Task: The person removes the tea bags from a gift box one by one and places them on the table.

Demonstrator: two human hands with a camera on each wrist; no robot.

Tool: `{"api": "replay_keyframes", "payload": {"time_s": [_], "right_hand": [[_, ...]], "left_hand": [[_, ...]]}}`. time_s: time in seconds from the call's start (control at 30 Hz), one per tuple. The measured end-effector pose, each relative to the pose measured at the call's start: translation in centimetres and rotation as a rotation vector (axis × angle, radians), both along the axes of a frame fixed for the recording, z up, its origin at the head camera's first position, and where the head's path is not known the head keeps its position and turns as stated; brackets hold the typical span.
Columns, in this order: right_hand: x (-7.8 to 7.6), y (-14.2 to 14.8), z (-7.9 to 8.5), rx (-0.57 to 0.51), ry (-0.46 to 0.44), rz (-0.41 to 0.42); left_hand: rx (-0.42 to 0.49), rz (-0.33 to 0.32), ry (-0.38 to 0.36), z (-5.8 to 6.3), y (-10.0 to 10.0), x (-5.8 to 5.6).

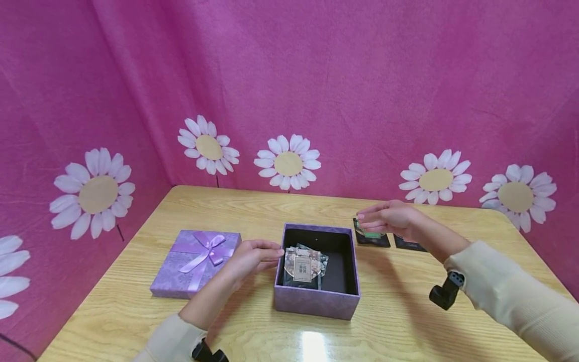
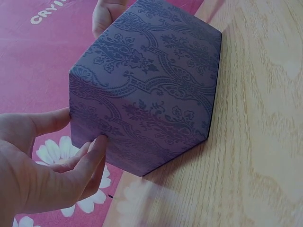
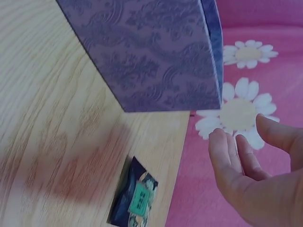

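A pink curtain (image 1: 362,90) printed with white daisies stands behind a pale wood-grain surface (image 1: 384,332). The left hand (image 1: 255,257) is at the box's 9 o'clock, its fingertips resting against the outer wall without clasping it. The right hand (image 1: 393,218), loose-fingered and holding nothing, hovers toward the box's 2 o'clock, above a green-labelled packet (image 1: 373,241). Just beside that, nearer 3 o'clock, a second dark packet (image 1: 409,244) is partly hidden by the wrist. Between the hands sits the purple box (image 1: 312,301), upright and uncovered. Inside, toward its 9 o'clock, a packet with a beige label (image 1: 302,269) overlaps at least one more packet (image 1: 323,264). Farther out at 9 o'clock, beyond the left hand, lies the lid (image 1: 172,271) with its ribbon bow (image 1: 210,254). The work looks partway along: lid off, some packets inside, two outside, the right hand carrying neither.
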State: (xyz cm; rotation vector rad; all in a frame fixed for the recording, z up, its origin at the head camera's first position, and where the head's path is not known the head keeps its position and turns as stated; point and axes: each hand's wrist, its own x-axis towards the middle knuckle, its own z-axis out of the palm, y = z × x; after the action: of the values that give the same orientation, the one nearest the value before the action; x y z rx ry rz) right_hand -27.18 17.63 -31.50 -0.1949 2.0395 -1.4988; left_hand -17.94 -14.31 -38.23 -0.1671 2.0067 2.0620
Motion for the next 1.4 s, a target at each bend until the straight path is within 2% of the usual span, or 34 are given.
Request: {"api": "replay_keyframes", "payload": {"time_s": [0.43, 0.73, 1.03, 1.17, 1.4], "right_hand": [[1.6, -2.3, 1.6, -0.051, -0.062, 0.060], [2.8, -3.8, 1.8, -0.024, -0.076, 0.079], [3.0, -6.1, 1.2, 0.075, -0.063, 0.084], [3.4, -7.4, 0.8, 0.100, -0.096, 0.075], [4.3, -9.5, -0.4, 0.141, -0.123, 0.002]], "left_hand": [[0.011, -0.005, 0.001, 0.0, 0.0, 0.1], [-0.001, -0.008, 0.006, 0.1, 0.0, 0.1], [-0.013, -0.019, 0.020, 0.2, -0.1, 0.2], [-0.009, -0.017, 0.020, 0.2, 0.0, 0.2], [-0.012, -0.012, 0.014, 0.0, 0.0, 0.1]]}}
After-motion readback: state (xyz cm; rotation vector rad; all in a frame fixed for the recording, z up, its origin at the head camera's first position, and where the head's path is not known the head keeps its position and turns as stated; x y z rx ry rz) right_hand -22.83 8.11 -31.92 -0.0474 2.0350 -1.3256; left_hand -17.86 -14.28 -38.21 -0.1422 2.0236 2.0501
